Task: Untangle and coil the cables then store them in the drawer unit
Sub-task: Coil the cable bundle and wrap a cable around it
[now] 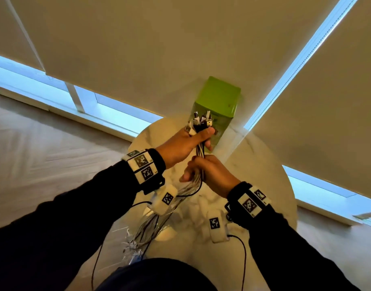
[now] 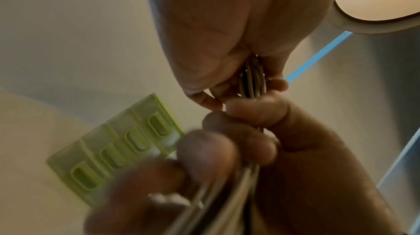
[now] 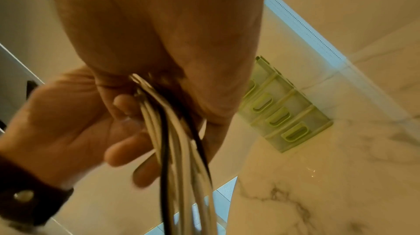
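A: Head view. Left hand [image 1: 185, 143] grips the cables [image 1: 201, 151] just below their plugs; connector ends fan out above the thumb. Right hand [image 1: 209, 175] is closed round the same bundle directly beneath the left fingers. Loose tails hang below both fists, over the marble table [image 1: 262, 175].

B: Drawer unit?

A: Green drawer unit [image 1: 219, 99] stands beyond the left fingertips, close behind the plugs, at the table's far edge.

B: Left wrist view?

A: Blurred. Fingers [image 2: 256, 111] curl round grey strands; drawer fronts sit left of the knuckles, all appearing closed.

B: Right wrist view?

A: White strands and black ones run out from under the curled fingers. The left palm lies beside them, the drawers right of the hand.

B: Progress?

A: Early, I judge. Ends gathered and aligned; nothing coiled, nothing stored that I can see.
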{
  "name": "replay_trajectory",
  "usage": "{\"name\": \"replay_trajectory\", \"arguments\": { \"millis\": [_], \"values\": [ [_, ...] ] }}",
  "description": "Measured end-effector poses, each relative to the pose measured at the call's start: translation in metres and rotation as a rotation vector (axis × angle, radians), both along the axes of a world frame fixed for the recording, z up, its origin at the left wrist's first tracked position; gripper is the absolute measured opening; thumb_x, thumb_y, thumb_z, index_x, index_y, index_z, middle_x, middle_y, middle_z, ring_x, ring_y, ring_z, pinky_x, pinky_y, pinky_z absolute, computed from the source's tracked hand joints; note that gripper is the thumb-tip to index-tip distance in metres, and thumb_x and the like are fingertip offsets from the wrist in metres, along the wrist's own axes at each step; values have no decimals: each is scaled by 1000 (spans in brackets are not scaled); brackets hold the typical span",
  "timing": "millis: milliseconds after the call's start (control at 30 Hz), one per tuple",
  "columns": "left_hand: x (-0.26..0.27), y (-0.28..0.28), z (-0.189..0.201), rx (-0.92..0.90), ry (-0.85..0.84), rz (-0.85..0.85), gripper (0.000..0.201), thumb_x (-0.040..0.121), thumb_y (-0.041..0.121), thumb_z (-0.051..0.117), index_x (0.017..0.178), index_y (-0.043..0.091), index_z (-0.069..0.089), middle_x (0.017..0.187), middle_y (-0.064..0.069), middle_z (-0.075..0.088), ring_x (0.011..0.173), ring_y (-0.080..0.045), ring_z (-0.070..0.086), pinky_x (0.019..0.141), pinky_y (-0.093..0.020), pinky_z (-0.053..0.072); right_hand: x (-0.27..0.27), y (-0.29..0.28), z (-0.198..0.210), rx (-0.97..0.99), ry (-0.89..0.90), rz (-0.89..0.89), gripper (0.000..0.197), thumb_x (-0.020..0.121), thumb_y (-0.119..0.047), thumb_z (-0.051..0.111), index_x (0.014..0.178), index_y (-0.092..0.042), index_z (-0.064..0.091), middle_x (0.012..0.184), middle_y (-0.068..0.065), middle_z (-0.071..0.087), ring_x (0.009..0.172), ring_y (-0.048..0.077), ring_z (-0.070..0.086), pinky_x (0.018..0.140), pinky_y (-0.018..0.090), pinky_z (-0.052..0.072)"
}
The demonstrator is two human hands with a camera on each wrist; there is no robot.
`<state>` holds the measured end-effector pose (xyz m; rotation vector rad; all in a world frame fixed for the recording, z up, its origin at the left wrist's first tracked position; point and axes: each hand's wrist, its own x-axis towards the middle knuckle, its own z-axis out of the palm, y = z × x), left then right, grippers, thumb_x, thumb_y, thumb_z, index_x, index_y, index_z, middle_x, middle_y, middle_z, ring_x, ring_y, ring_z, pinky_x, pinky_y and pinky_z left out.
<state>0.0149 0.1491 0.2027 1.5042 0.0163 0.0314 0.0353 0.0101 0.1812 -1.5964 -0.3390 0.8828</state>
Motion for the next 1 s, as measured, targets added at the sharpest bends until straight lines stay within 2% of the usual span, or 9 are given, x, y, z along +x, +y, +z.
{"name": "replay_trajectory", "arguments": {
  "millis": [100, 200, 333, 400, 467, 600, 733, 867, 1000],
  "values": [
    [2, -11, 17, 134, 4, -68, 33, 103, 33, 53, 76, 16, 59, 56, 8, 63, 47, -8, 58, 51, -22, 48, 0, 6, -1, 233, -9, -202, 22, 95, 2, 42, 101, -7, 62, 97, 29, 66, 95, 42, 68, 87, 49, 57],
    [5, -11, 20, 218, -56, -105, 34, 103, 35, 54, 74, 18, 59, 66, 7, 66, 61, -11, 64, 64, -28, 51, -3, 6, 4, 262, 39, -197, 22, 100, -2, 34, 82, -9, 46, 55, 8, 41, 47, 21, 43, 50, 31, 40],
    [4, 0, -4, 133, -80, -183, 24, 99, 35, 61, 114, 16, 63, 101, 5, 72, 99, -7, 68, 86, -25, 53, 2, -6, 4, 213, 130, -178, 28, 93, -16, 46, 68, -18, 34, 56, -3, 18, 48, 12, 12, 49, 29, 11],
    [-7, 3, -31, 55, -5, -295, 66, 81, 54, 75, 132, 23, 47, 126, -1, 63, 119, -14, 62, 99, -32, 52, 5, -11, 5, 238, 160, -235, 37, 98, -18, 48, 62, -19, 37, 55, -3, 18, 45, 11, 14, 47, 26, 12],
    [-22, 0, -63, 99, 156, -449, 76, 75, 54, 81, 136, 26, 45, 136, -5, 58, 126, -19, 59, 105, -39, 49, 10, -15, 8, 281, 192, -258, 40, 99, -18, 46, 61, -19, 34, 55, -2, 14, 44, 11, 12, 45, 26, 11],
    [-52, -10, -113, 301, 260, -627, 24, 90, 31, 74, 106, 15, 67, 105, -1, 75, 103, -21, 70, 94, -37, 54, 24, -25, 19, 338, 234, -291, 38, 100, -20, 43, 64, -19, 32, 50, -4, 17, 41, 12, 12, 48, 28, 8],
    [-74, -12, -143, 152, 417, -394, 42, 87, 51, 69, 92, 11, 57, 73, -9, 69, 80, -38, 72, 84, -53, 57, 39, -31, 22, 346, 194, -436, 37, 101, -23, 44, 65, -18, 37, 50, -3, 22, 39, 10, 18, 47, 28, 11],
    [-82, 2, -138, 268, 327, -298, 36, 96, 49, 60, 92, 14, 50, 63, -1, 49, 53, -20, 54, 55, -35, 49, 58, -39, 15, 332, 165, -652, 38, 103, -24, 44, 66, -18, 38, 50, -5, 24, 38, 9, 19, 41, 24, 16],
    [-68, 26, -103, 290, 320, -216, 47, 102, 58, 35, 97, 26, 70, 66, 3, 43, 53, -10, 37, 50, -26, 36, 72, -50, -1, 207, 182, -718, 38, 104, -23, 43, 67, -19, 37, 47, -7, 20, 37, 8, 15, 38, 23, 13]
  ]
}}
